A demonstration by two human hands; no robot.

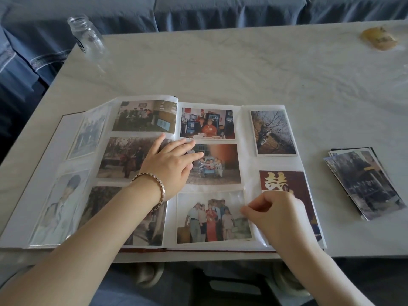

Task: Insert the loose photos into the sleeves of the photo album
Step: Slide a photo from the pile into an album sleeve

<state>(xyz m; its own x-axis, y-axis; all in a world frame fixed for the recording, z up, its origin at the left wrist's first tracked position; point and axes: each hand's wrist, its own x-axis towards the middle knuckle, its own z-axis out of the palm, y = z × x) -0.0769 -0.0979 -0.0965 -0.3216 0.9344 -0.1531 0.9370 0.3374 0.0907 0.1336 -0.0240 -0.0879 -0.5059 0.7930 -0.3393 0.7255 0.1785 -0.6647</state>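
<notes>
Left hand [170, 161] lies flat on the album [123, 173]; right hand [273, 213] pinches a photo [212, 217] edge beside it.

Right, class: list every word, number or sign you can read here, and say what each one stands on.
"囍", in gold, lower part hidden behind the right hand: on the red photo in the album.
Dark label on the glass jar: too blurred to read.
Group photo that the right hand pinches: no writing shows.
Nothing else is readable.
</notes>
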